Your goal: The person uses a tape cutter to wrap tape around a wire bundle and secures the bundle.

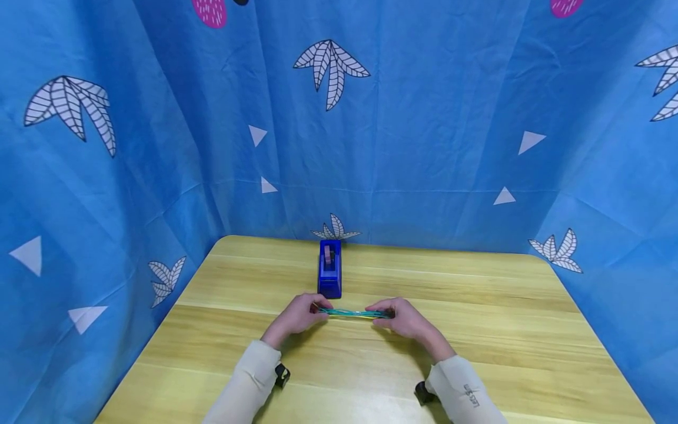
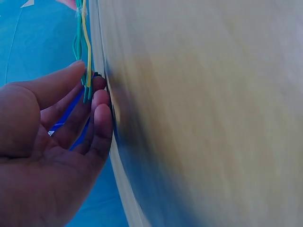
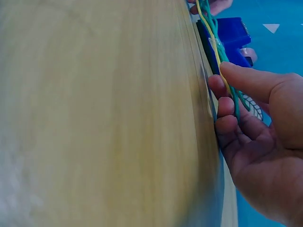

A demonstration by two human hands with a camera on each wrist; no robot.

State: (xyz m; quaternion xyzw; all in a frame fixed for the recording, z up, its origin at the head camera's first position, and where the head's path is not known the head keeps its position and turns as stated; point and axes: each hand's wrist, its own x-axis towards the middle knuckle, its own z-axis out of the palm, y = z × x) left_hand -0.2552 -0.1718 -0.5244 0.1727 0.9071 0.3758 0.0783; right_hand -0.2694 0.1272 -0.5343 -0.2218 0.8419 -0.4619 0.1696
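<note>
A thin bundle of green and yellow cords [image 1: 352,314] stretches crosswise just above the table, between both hands. My left hand [image 1: 302,315] pinches its left end between thumb and fingers; in the left wrist view the green tips poke out past the fingers [image 2: 102,124]. At the other end, my right hand [image 1: 405,320] pinches the cords likewise, with green loops showing beside the thumb in the right wrist view. A shiny clear piece, like tape, wraps the cords [image 3: 215,45] near their middle. Behind the left hand stands a blue tape dispenser [image 1: 330,281].
The wooden table [image 1: 503,330] has rounded far corners. A blue curtain [image 1: 424,147] with leaf prints hangs around its back and sides. Dark wrist cameras sit at both cuffs, below light sleeves [image 1: 246,377].
</note>
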